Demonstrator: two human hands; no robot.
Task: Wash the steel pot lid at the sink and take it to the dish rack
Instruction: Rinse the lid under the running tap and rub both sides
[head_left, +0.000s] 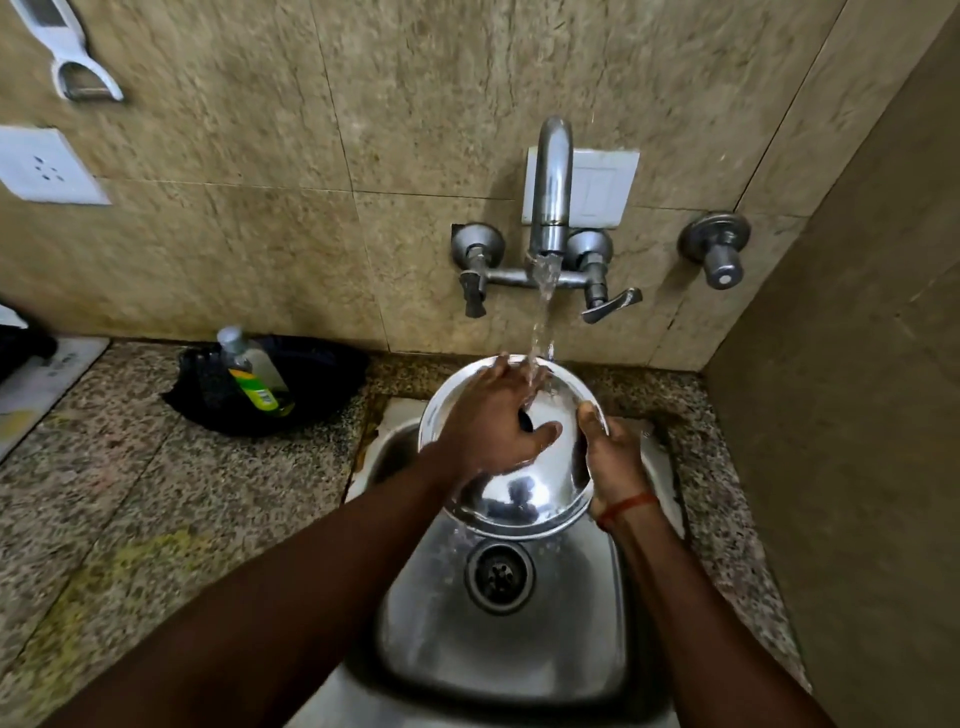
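The round steel pot lid (524, 493) is held tilted over the steel sink (498, 644), its top side toward me. Water runs from the tap (551, 192) onto the lid's far edge. My left hand (493, 421) lies spread flat on the lid's domed surface, fingers apart, covering most of the dark knob in the middle. My right hand (613, 457) grips the lid's right rim, thumb on top and fingers behind. A red thread is tied around the right wrist.
A black bowl (311, 384) with a dish-soap bottle (249, 371) in it stands on the granite counter left of the sink. Tap handles and a separate valve (719, 254) stick out of the tiled wall. A side wall (857, 415) closes in on the right.
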